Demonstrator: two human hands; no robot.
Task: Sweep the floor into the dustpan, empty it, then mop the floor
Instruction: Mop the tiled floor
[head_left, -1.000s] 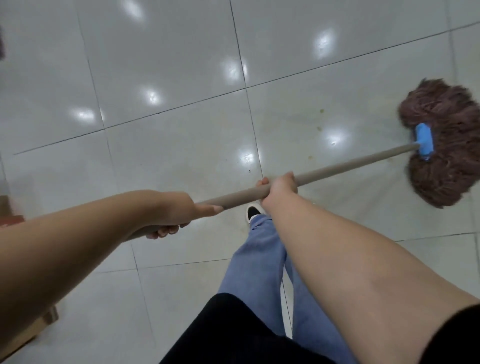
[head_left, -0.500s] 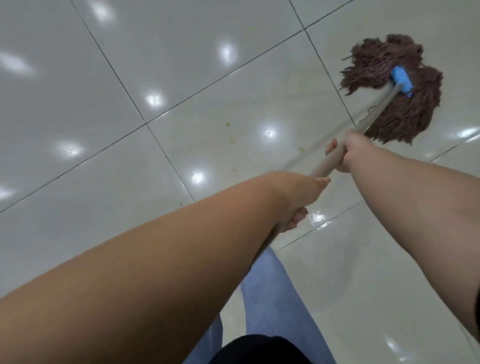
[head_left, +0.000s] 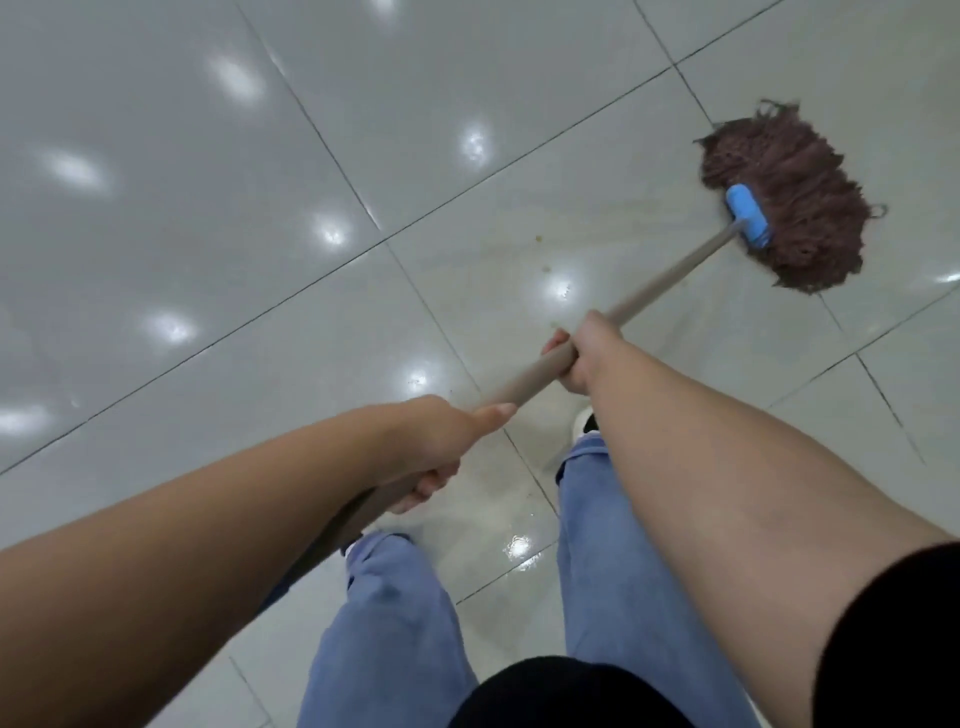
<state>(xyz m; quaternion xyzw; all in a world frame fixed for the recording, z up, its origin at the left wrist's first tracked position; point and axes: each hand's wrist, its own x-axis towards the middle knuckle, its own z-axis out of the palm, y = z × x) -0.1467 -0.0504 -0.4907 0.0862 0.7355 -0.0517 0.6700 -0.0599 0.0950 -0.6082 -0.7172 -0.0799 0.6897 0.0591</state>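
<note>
Head view looks down on the tiled floor (head_left: 218, 270), where one mop lies flat ahead and to the right, its brown mop head (head_left: 795, 202) spread on the tile behind one blue clamp (head_left: 747, 214). Both hands are wrapped tight on the single handle (head_left: 670, 278), well apart: right hand (head_left: 584, 353) further down it, left hand (head_left: 441, 441) nearer the body. Good mopping here would mean keeping the strands pressed flat and drawing them over the two small brownish specks (head_left: 543, 253) beside the handle.
</note>
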